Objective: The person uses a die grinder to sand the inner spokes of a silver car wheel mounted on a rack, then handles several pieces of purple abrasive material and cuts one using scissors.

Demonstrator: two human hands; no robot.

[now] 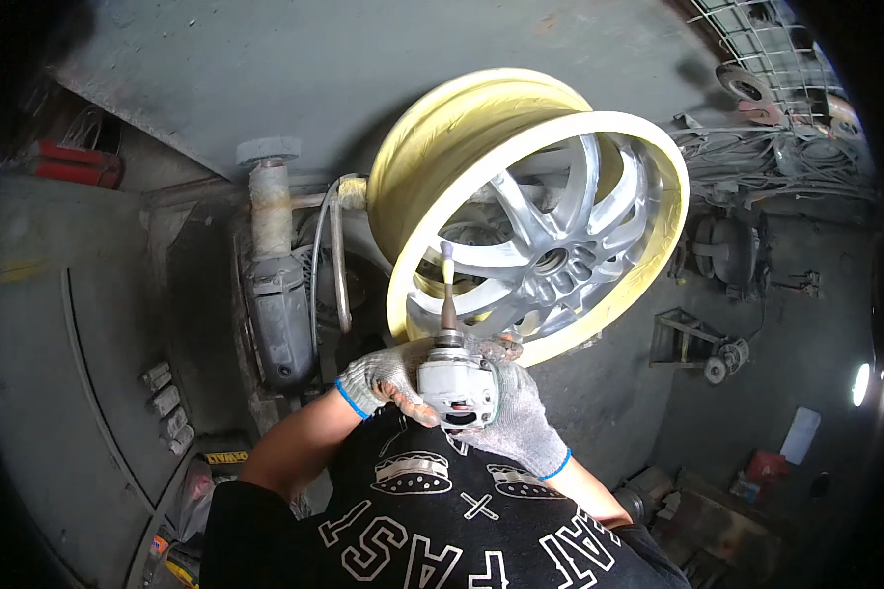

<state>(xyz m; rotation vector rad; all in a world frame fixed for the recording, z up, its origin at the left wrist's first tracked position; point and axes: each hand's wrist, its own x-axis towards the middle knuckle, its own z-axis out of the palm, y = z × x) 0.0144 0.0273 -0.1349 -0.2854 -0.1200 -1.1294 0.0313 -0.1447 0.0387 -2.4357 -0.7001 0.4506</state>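
A large alloy wheel (565, 257) is held up ahead of me, tilted, with bare shiny metal spokes. Its outer lip and barrel (417, 191) are covered in yellow. Between my hands is a die grinder (459, 385) with a light grey body, pointing away from me. Its shaft ends in a small purple and yellow bit (448, 257), which overlaps a left-hand spoke in the picture; whether they touch I cannot tell. Gloved, my left hand (395, 378) wraps the tool's left side. My right hand (523, 417), gloved too, grips it from the right, some fingers hidden behind it.
Left of the wheel stands a dark grey power tool (281, 312) with a round pad (268, 149) on top. A metal pipe (340, 260) and a cable run beside it. Coiled cables (805, 162) and wire mesh (761, 54) are at right. Clutter (717, 525) sits lower right.
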